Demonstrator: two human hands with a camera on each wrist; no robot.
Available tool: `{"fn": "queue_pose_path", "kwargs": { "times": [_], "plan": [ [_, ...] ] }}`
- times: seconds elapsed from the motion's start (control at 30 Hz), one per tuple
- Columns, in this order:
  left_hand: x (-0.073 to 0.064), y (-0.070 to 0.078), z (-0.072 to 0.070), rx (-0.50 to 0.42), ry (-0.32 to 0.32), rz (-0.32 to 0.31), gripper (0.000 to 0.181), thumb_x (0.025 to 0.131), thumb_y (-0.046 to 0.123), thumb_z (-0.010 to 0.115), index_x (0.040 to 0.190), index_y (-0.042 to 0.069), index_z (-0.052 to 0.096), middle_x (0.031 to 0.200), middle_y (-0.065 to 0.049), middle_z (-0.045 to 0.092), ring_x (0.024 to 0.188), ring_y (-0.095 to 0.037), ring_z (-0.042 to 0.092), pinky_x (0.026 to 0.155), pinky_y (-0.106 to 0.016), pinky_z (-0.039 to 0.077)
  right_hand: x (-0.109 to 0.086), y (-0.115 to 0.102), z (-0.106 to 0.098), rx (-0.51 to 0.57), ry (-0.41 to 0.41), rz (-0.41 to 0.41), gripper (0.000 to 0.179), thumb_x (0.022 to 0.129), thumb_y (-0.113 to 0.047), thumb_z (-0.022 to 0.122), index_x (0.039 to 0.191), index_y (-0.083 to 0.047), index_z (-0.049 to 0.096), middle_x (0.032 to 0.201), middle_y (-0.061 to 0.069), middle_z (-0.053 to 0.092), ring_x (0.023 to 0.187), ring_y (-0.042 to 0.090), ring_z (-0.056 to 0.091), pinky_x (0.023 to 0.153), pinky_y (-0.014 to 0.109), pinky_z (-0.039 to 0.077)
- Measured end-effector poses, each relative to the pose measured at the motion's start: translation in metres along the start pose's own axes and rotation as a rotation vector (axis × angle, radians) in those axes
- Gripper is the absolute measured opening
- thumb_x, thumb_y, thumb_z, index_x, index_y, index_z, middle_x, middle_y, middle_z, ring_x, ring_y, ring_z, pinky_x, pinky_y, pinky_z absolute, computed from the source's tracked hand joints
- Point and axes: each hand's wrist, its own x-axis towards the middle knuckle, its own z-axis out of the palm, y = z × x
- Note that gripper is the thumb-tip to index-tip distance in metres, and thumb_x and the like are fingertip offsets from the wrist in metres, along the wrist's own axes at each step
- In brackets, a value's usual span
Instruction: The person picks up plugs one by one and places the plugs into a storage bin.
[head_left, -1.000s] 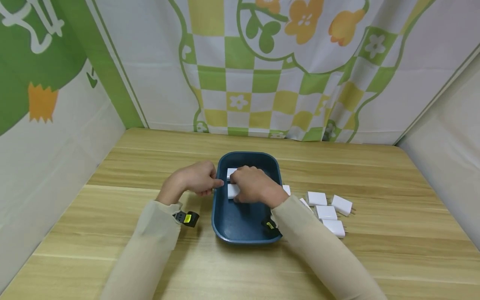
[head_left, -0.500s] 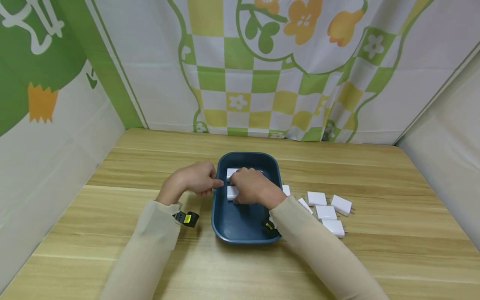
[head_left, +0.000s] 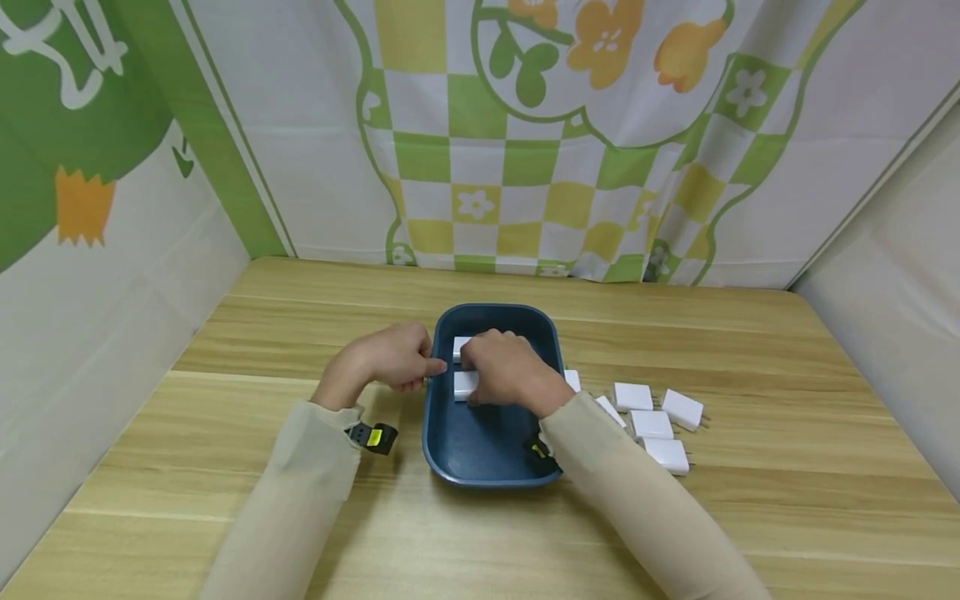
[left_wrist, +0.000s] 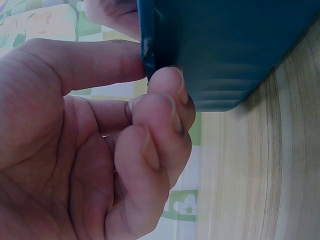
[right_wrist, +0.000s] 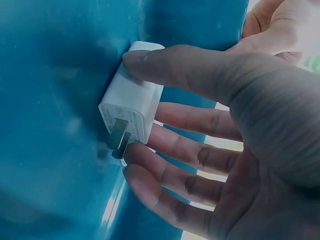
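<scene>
A dark blue tray (head_left: 487, 450) lies in the middle of the table. At its left side my left hand (head_left: 393, 358) pinches the rim, the thumb on the inner side; the left wrist view shows the other fingers curled against the outer wall (left_wrist: 215, 50). Inside the tray my right hand (head_left: 510, 371) grips a white charger plug (right_wrist: 132, 90) between thumb and fingers. Two metal prongs (right_wrist: 119, 135) stick out of its end in the right wrist view. Just beyond it, a second white charger plug (head_left: 461, 348) sits in the tray, partly hidden by the hand.
Several white charger plugs (head_left: 651, 425) lie loose on the wooden table (head_left: 787, 500) right of the tray, some partly behind the right forearm. A patterned green and white curtain (head_left: 480, 158) hangs behind the table. Both wrists wear black straps.
The gripped charger plug has shifted very slightly toward me in the tray, with my right hand still on it. My left hand stays at the rim.
</scene>
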Motion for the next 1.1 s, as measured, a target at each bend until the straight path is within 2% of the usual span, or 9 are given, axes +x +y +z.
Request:
{"fn": "queue_pose_path", "kwargs": {
  "times": [0.4, 1.1],
  "plan": [
    [0.0, 0.0004, -0.0002, -0.006, -0.001, 0.006, 0.037, 0.103, 0.016, 0.06, 0.069, 0.001, 0.065, 0.058, -0.002, 0.057, 0.051, -0.012, 0.051, 0.052, -0.024, 0.043, 0.0001, 0.0011, 0.0013, 0.026, 0.065, -0.001, 0.033, 0.08, -0.022, 0.089, 0.107, -0.008, 0.076, 0.096, 0.004, 0.068, 0.074, 0.015, 0.061, 0.069, 0.032, 0.054],
    [0.0003, 0.0009, -0.0008, -0.03, -0.015, 0.007, 0.038, 0.103, 0.016, 0.058, 0.068, 0.002, 0.063, 0.057, -0.002, 0.056, 0.05, -0.011, 0.049, 0.051, -0.024, 0.043, 0.0062, 0.0045, 0.0051, -0.037, 0.148, 0.03, 0.025, 0.081, -0.023, 0.088, 0.098, -0.009, 0.075, 0.093, 0.005, 0.064, 0.071, 0.018, 0.058, 0.064, 0.033, 0.051]
  ]
}}
